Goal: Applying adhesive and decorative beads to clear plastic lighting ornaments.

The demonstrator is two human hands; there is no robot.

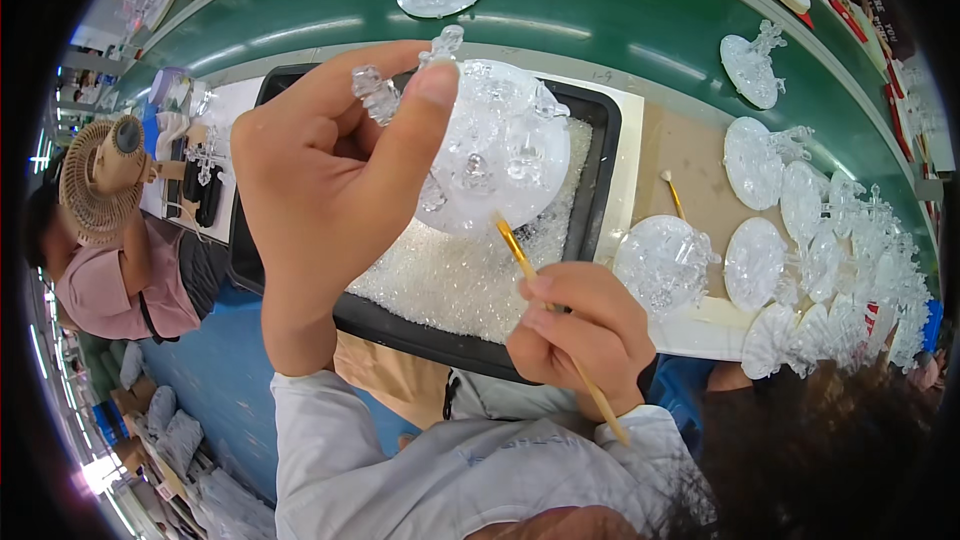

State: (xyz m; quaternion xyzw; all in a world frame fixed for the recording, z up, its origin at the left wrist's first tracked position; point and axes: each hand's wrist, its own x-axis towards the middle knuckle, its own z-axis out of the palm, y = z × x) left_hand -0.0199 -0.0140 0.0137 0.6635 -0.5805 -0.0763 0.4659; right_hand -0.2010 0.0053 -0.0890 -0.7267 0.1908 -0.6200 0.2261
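Observation:
My left hand (335, 155) pinches a clear plastic figure that stands out from a round white disc (500, 145). Several small clear figures sit on the disc's face, which is tilted toward me. In my right hand (590, 330) is a slim paintbrush (520, 252) with a wooden handle and gold ferrule. Its tip meets the lower edge of the disc, though whether it touches the surface is hard to tell. Below both hands lies a black tray (400, 324) filled with clear, glittering granules (450, 280).
Several similar discs with clear figures crowd the right side, one nearest disc (662, 265) beside another brush (673, 192). More stand on the green conveyor belt (600, 25) beyond the tray. A beige fan (103, 175) and a person in pink (120, 285) are at the left.

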